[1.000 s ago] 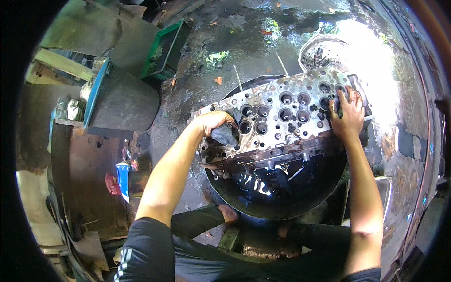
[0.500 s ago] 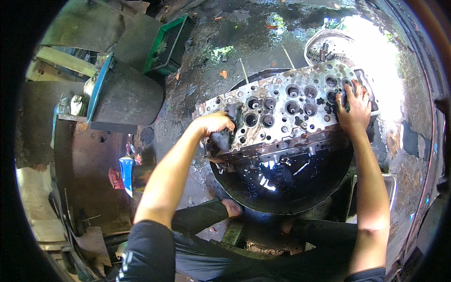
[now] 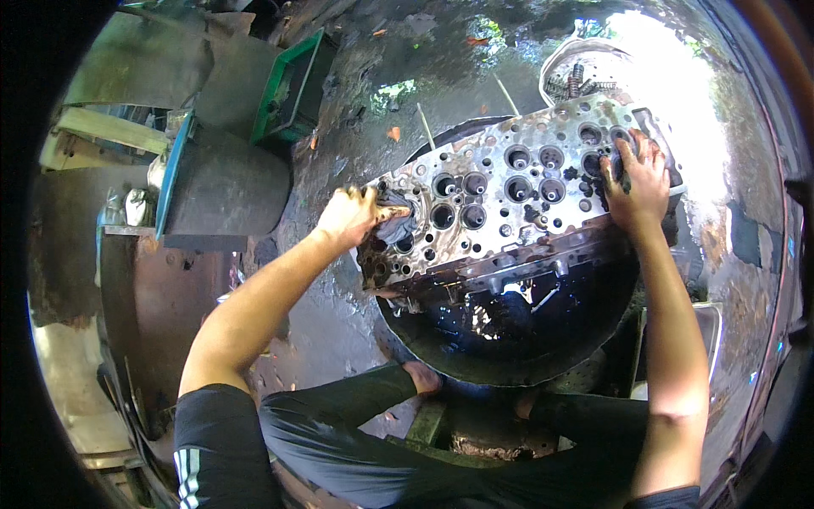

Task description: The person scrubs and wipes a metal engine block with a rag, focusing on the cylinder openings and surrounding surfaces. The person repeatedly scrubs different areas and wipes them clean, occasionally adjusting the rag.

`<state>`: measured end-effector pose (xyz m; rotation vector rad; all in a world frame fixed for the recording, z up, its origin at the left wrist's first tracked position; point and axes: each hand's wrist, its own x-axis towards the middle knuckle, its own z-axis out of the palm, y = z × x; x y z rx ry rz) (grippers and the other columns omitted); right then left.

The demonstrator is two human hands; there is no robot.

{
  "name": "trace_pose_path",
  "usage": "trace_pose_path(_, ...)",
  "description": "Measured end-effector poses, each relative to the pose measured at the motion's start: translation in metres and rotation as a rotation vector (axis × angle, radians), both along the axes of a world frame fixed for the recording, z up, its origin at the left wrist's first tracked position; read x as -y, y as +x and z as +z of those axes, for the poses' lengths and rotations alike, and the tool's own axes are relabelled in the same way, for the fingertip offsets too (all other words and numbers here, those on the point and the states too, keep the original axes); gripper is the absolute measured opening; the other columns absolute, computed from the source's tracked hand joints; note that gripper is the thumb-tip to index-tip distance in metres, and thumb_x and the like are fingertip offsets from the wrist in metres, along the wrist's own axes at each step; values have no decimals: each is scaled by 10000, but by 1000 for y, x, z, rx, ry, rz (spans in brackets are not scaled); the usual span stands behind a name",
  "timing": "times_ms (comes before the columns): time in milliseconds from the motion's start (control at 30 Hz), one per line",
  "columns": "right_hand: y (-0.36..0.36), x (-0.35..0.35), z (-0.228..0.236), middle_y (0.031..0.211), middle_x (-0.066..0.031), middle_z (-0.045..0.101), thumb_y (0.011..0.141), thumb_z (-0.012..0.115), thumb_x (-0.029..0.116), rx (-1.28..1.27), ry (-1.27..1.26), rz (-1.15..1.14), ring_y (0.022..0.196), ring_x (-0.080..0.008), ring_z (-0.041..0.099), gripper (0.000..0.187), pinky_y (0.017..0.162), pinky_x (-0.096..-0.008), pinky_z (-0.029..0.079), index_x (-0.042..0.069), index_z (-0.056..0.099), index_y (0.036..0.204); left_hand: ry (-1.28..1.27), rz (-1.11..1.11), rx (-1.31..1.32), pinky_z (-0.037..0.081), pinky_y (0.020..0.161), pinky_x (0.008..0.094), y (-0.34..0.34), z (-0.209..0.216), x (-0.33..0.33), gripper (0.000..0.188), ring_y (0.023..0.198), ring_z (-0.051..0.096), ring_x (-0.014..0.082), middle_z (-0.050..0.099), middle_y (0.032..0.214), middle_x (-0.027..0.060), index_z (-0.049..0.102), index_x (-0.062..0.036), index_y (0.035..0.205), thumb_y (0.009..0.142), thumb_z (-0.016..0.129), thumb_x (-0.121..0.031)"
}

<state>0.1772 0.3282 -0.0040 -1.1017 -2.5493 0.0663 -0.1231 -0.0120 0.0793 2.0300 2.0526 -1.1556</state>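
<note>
A long metal cylinder head (image 3: 458,246) with round valve ports lies slightly tilted across a wide black basin (image 3: 509,366) of dark, shiny liquid. At its left end, my left hand (image 3: 349,217) is closed on a dark grey rag (image 3: 397,227), pressed against the top face; folds of the rag stick out beyond the fingers. My right hand (image 3: 642,188) rests on the right end of the face, beside the ports there. Its dirt-stained fingers are spread apart and hold nothing loose.
Beyond the cylinder head stands a whitish tub (image 3: 549,75) with several coil springs (image 3: 578,81). Two thin rods (image 3: 507,95) rise behind the basin. To the left are a green crate (image 3: 270,95) and a dark blue-rimmed bin (image 3: 229,174). A metal tray (image 3: 717,335) lies at the right.
My left hand has moved left and slightly up with the rag, toward the left end of the cylinder head. The right hand keeps its place on the metal. The view has shifted slightly.
</note>
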Motion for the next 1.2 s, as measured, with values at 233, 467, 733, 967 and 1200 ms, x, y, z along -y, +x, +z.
trace_pose_path(233, -1, 0, 0, 1477, -77, 469, 935, 577, 430, 8, 3, 1, 1358, -349, 426, 455, 1080, -509, 375, 156, 605, 1298, 208, 979, 575, 557, 832, 444, 46, -21, -35, 439, 948, 713, 382, 714, 1021, 247, 708, -34, 1109, 734, 567, -214)
trace_pose_path(467, -2, 2, 2, 1493, -65, 456, 934, 585, 417, 33, -11, -31, 1376, -341, 406, 454, 1092, -512, 365, 165, 595, 1311, 211, 1974, 1589, 560, 670, 386, 5, -51, -42, 163, 680, 680, 239, 715, 862, 92, 689, -85, 878, 790, 627, -208)
trace_pose_path(733, 0, 1, 5, 1504, -58, 445, 935, 574, 441, 47, -13, -21, 1385, -324, 394, 490, 1114, -479, 347, 156, 589, 1332, 969, 1983, 1962, 586, 854, 414, 46, -16, 14, 327, 868, 696, 257, 681, 947, 143, 608, -3, 1099, 789, 633, -105)
trace_pose_path(967, -1, 1, 4, 1504, -64, 449, 938, 571, 435, 46, -32, -28, 1388, -325, 390, 483, 1113, -481, 348, 159, 593, 1333, 777, 887, 710, 522, 921, 399, 50, 17, 39, 684, 1025, 685, 341, 672, 1164, 251, 530, -15, 1357, 740, 732, -233)
trace_pose_path(1200, 0, 0, 3, 1515, -64, 438, 943, 566, 444, 60, -41, -28, 1398, -323, 383, 481, 1109, -490, 353, 165, 592, 1333, -59, 728, 227, 557, 897, 465, 89, 4, 40, 846, 1038, 683, 387, 703, 1131, 167, 296, -358, 1552, 820, 718, -319)
